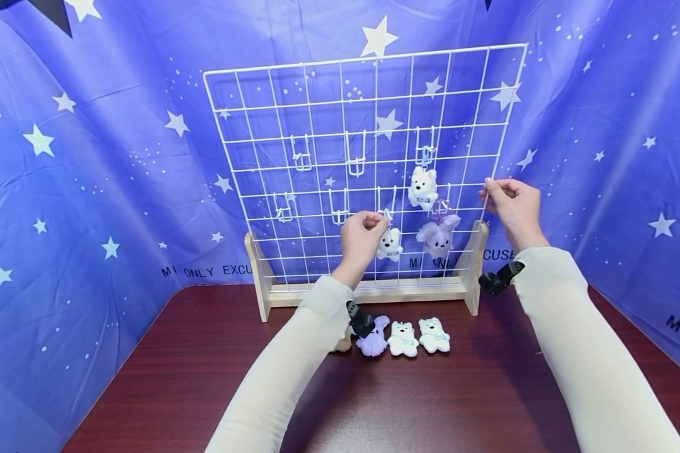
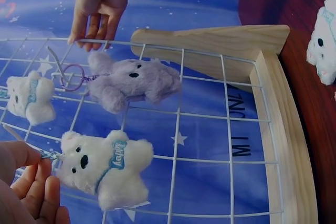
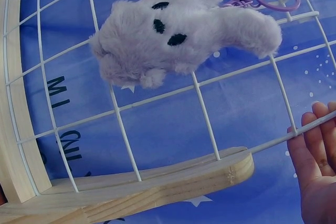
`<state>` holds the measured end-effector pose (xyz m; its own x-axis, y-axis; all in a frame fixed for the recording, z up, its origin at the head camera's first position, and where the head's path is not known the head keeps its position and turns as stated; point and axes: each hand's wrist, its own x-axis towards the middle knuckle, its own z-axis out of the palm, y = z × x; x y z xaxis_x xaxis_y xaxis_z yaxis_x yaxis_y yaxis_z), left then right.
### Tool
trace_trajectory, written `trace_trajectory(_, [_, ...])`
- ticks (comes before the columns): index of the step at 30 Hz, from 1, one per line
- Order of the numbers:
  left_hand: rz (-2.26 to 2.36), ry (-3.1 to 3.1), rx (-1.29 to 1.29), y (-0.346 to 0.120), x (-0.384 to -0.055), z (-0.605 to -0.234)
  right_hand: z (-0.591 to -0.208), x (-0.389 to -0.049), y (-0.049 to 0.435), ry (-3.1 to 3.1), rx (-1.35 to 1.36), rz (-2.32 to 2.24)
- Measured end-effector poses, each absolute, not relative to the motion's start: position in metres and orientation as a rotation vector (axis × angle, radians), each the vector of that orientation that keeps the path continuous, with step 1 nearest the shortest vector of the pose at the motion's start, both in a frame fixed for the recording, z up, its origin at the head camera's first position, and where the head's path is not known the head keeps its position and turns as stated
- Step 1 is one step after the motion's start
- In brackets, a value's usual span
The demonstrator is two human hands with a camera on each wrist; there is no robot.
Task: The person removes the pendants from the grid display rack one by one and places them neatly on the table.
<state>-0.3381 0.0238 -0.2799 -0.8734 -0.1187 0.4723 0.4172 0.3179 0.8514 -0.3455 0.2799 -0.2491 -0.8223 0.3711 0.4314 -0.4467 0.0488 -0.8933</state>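
In the head view, my left hand [image 1: 362, 239] pinches the chain at the top of a white plush bear keychain [image 1: 390, 245], which hangs at a hook on the white wire grid rack [image 1: 340, 61]. The left wrist view shows thumb and fingertips on the short teal chain, with the bear [image 2: 105, 169] face out. My right hand [image 1: 515, 207] holds the grid's right edge wire between thumb and fingers. Beside the bear hangs a lilac plush keychain [image 1: 439, 238], its purple ring on a hook. Another white bear keychain [image 1: 424, 187] hangs above.
Several hooks, such as one wire hook [image 1: 302, 162], carry nothing. The rack stands in a wooden base [image 1: 368, 296] on a dark red table [image 1: 175, 365]. Before it lie a lilac plush [image 1: 373, 340], two white bears [image 1: 403, 340], and a tan item partly behind my left sleeve.
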Motion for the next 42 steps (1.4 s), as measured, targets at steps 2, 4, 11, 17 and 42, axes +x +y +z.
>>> trace_trajectory(2, [-1.603, -2.138, -0.283, 0.022, -0.336, -0.279, -0.249, -0.346, 0.280, -1.758, 0.076, 1.828])
trace_trajectory(4, [-1.608, -2.139, -0.303, 0.021, -0.333, -0.279, -0.249, -0.346, 0.280, -1.759, 0.076, 1.825])
trace_trajectory(11, [-1.563, -2.152, -0.372, 0.015, -0.323, -0.277, -0.250, -0.346, 0.280, -1.778, 0.069, 1.809])
trace_trajectory(17, [-1.633, -2.131, -0.429, 0.012, -0.311, -0.274, -0.249, -0.346, 0.281, -1.754, 0.072, 1.828])
trace_trajectory(42, [-1.713, -2.094, -0.503, -0.072, -0.270, -0.323, -0.250, -0.346, 0.280, -1.779, 0.063, 1.813])
